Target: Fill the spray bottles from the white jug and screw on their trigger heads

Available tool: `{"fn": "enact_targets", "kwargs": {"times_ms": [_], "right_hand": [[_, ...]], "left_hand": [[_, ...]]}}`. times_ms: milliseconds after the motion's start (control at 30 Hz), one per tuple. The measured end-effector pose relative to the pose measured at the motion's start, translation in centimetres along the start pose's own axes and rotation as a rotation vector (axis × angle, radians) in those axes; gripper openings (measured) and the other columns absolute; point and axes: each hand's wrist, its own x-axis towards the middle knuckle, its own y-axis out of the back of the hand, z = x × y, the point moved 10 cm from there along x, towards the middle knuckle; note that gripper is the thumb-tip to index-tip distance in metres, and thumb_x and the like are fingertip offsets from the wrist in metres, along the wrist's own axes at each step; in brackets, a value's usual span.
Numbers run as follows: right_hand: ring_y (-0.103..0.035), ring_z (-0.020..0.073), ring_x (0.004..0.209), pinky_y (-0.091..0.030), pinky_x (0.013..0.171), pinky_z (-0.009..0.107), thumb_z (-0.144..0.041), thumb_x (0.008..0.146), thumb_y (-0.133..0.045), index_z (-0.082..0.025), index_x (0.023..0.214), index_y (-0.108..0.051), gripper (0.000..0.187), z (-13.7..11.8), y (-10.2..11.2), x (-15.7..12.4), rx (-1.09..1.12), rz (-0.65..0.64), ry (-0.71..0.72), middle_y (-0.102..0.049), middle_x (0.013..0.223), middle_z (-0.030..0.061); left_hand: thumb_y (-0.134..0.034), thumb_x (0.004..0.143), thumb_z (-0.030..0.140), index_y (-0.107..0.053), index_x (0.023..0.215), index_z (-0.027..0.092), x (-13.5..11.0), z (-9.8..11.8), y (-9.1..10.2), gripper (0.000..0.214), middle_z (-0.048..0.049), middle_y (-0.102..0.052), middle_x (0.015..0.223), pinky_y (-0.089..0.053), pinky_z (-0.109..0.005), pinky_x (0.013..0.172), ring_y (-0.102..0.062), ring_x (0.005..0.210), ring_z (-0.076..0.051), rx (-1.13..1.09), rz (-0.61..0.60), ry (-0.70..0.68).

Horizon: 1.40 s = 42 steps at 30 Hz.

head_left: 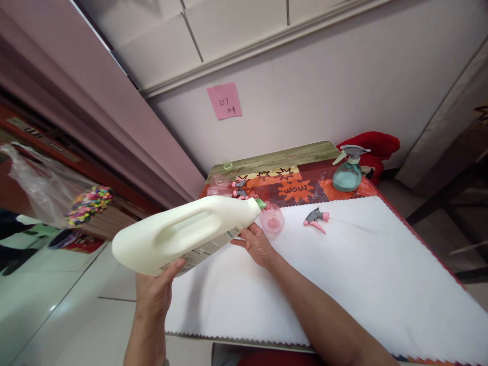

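A large cream detergent jug (148, 239) lies tilted across the view, its green spout (261, 204) at the mouth of a clear pink spray bottle (273, 221) that stands upright on the white cloth. Near the jug's base, my left hand (158, 284) grips it from below with the thumb on the label. Under the neck end, my right hand (253, 243) supports the jug with its fingers against the label. To the right lies a grey and pink spray head (317, 219) with its thin tube. I cannot make out any liquid passing from the spout.
A teal spray bottle (347, 175) with liquid stands at the back right. More grey and pink spray heads (239, 188), a clear pink bottle (219, 185) and a green cap (227, 165) lie at the back left. A pink note (224, 101) is on the wall. Left hangs a plastic bag (41, 183).
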Motion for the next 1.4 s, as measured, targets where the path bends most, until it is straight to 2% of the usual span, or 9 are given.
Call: {"fn": "enact_targets", "kwargs": {"times_ms": [333, 533, 967, 1200, 1400], "right_hand": [[-0.071, 0.0214, 0.099, -0.06, 0.086, 0.04, -0.042, 0.069, -0.088, -0.025, 0.106, -0.068, 0.045, -0.04, 0.08, -0.03, -0.021, 0.011, 0.009, -0.076, 0.11, 0.0026], [-0.07, 0.022, 0.101, -0.059, 0.088, 0.041, -0.043, 0.07, -0.087, -0.025, 0.108, -0.068, 0.046, 0.08, 0.11, 0.01, -0.03, 0.002, 0.007, -0.075, 0.112, 0.003], [-0.071, 0.0227, 0.1, -0.059, 0.087, 0.042, -0.043, 0.07, -0.087, -0.025, 0.105, -0.067, 0.044, 0.04, 0.13, -0.01, -0.032, 0.008, 0.009, -0.076, 0.109, 0.0034], [-0.071, 0.0226, 0.101, -0.059, 0.087, 0.041, -0.043, 0.069, -0.087, -0.025, 0.104, -0.068, 0.044, -0.08, -0.06, -0.18, -0.028, 0.009, 0.001, -0.076, 0.109, 0.0032], [-0.071, 0.0226, 0.1, -0.058, 0.088, 0.042, -0.043, 0.068, -0.088, -0.025, 0.104, -0.068, 0.045, 0.01, -0.01, -0.16, -0.026, 0.007, 0.002, -0.076, 0.11, 0.0033]], "left_hand": [[-0.091, 0.059, 0.022, -0.068, 0.121, 0.023, -0.07, 0.16, 0.05, 0.067, -0.0076, -0.068, 0.13, -0.039, -0.058, 0.115, -0.06, 0.127, -0.033, 0.014, 0.006, 0.001], [-0.091, 0.057, 0.025, -0.069, 0.119, 0.025, -0.01, -0.28, 0.32, 0.066, -0.0058, -0.072, 0.122, -0.043, -0.055, 0.112, -0.062, 0.124, -0.033, 0.03, 0.028, 0.045], [-0.091, 0.058, 0.022, -0.07, 0.118, 0.022, -0.11, -0.45, 0.49, 0.064, -0.0056, -0.073, 0.119, -0.044, -0.053, 0.112, -0.063, 0.121, -0.032, 0.001, 0.032, 0.063], [-0.091, 0.059, 0.021, -0.069, 0.121, 0.025, -0.12, -0.45, 0.64, 0.066, -0.0058, -0.069, 0.13, -0.045, -0.053, 0.111, -0.062, 0.123, -0.032, 0.003, 0.028, 0.05], [-0.091, 0.059, 0.021, -0.069, 0.122, 0.023, -0.2, -0.42, 0.53, 0.066, -0.0064, -0.07, 0.128, -0.048, -0.051, 0.109, -0.064, 0.12, -0.032, 0.011, 0.012, 0.065]]}}
